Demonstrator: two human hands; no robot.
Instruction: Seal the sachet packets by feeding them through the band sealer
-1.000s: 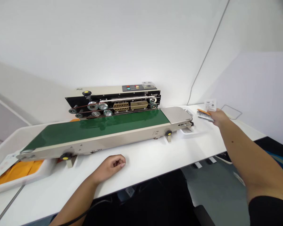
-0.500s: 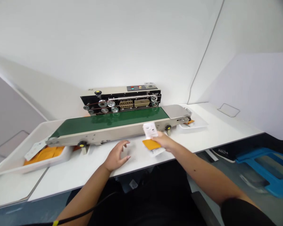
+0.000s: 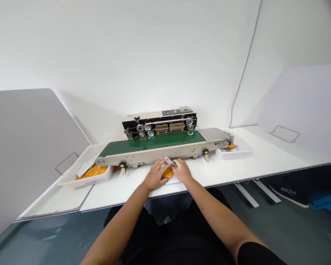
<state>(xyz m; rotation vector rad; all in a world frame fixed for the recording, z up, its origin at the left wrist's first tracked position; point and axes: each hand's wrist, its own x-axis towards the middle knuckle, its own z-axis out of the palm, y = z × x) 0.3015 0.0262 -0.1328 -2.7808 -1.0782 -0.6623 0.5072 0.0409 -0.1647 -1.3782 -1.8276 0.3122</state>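
Note:
Between my two hands, low over the white table, is a small orange-and-white packet [image 3: 168,173] with a printed white end. My left hand [image 3: 155,175] grips its left side, fingers bent over the upper edge. On the other side, my right hand [image 3: 182,171] pinches the packet near its white top. My fingers cover part of the packet, so whether its mouth is open is hidden. Just behind my fingertips runs the near side of a belt sealing machine [image 3: 160,152] with a green conveyor belt [image 3: 151,143].
A white tray [image 3: 85,182] with orange and white packets stands at the left, partly under the conveyor's end. At the right end sits another white tray [image 3: 235,154] with several packets. Knobs [image 3: 123,164] and feet stick out at the machine's front. The table's front edge is close to my forearms.
My right hand has brought the packet down and left to my left hand, which has closed on it. The view has shifted, so the machine and trays appear farther right.

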